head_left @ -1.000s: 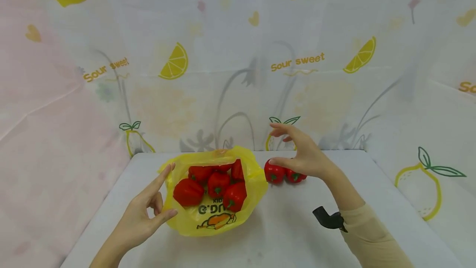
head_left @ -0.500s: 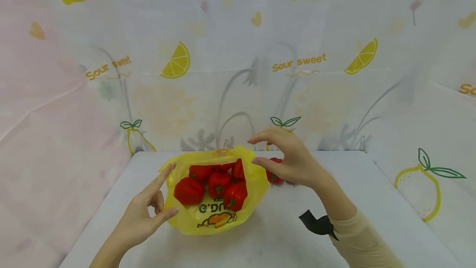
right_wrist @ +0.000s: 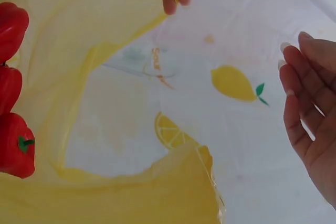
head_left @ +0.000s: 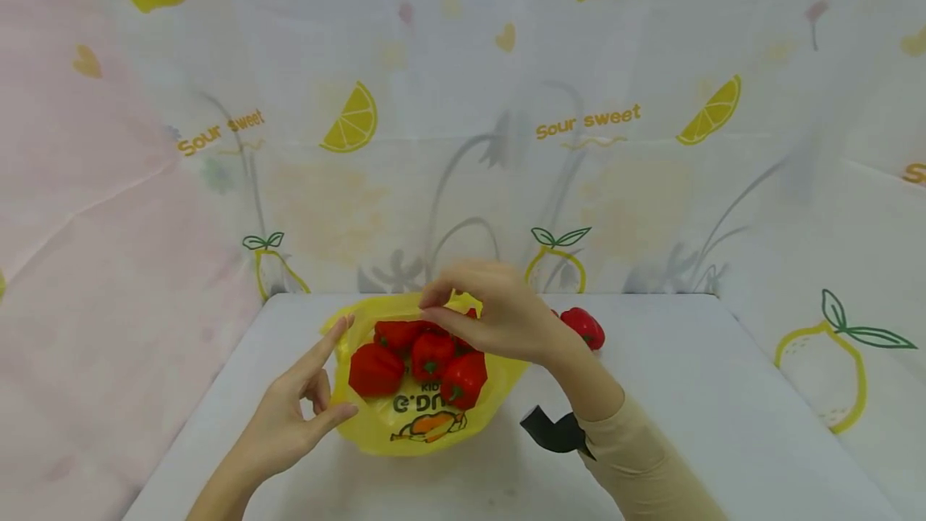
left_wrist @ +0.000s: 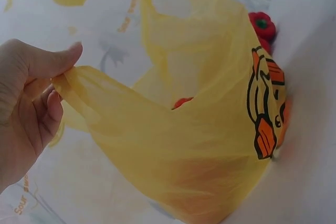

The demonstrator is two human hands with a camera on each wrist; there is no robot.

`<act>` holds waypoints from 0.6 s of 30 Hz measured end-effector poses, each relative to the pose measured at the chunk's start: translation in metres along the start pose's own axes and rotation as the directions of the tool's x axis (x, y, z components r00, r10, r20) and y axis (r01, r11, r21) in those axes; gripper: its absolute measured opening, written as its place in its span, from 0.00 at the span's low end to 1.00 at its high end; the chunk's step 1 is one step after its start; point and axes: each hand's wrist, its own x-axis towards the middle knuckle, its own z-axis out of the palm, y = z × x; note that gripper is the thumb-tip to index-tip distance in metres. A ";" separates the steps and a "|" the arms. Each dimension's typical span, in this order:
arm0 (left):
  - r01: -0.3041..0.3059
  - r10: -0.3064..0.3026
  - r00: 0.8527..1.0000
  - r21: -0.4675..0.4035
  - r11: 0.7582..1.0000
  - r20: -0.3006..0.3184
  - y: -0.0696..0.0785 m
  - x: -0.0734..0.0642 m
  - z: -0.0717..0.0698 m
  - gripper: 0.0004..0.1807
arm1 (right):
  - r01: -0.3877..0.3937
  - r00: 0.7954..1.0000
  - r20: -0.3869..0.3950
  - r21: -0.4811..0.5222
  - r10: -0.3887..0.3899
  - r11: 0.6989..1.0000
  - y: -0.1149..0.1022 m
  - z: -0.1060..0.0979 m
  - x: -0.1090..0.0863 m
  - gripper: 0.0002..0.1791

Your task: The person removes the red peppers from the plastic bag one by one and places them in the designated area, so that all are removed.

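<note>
A yellow plastic bag (head_left: 365,434) stands with its mouth open on the table, holding several red bell peppers (head_left: 376,371). At its left edge is my left hand (head_left: 278,420); in the left wrist view its thumb and fingers pinch the bag's rim. My right hand (head_left: 506,312) hovers over the right side of the bag's mouth, hiding part of the peppers. Nothing shows between its loosely bent fingers, and the right wrist view shows the hand (right_wrist: 315,93) apart from the bag's edge.
Another red bell pepper (head_left: 583,328) lies on the white table (head_left: 680,392) right of the bag, with a second mostly hidden behind the right forearm. A cloth backdrop (head_left: 463,103) with lemon prints rises behind the table. A black strap piece (head_left: 553,431) sits at the right sleeve.
My right hand has swung left, from near the two loose peppers to over the bag's mouth. The left hand keeps its pinch on the rim.
</note>
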 end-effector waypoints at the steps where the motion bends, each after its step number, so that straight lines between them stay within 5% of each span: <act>1: 0.004 -0.004 1.000 -0.001 1.000 0.001 0.000 0.000 0.000 0.53 | 0.010 1.000 0.002 -0.009 -0.010 1.000 0.000 0.002 0.003 0.08; 11: 0.066 -0.066 0.998 0.011 0.998 0.018 0.002 -0.002 0.000 0.53 | 0.084 0.995 0.056 -0.098 -0.079 0.992 0.001 0.024 0.026 0.07; 18: 0.085 -0.085 0.996 0.007 0.996 0.016 0.003 -0.003 0.000 0.54 | 0.023 0.977 0.208 -0.269 0.035 0.963 0.004 0.042 0.026 0.08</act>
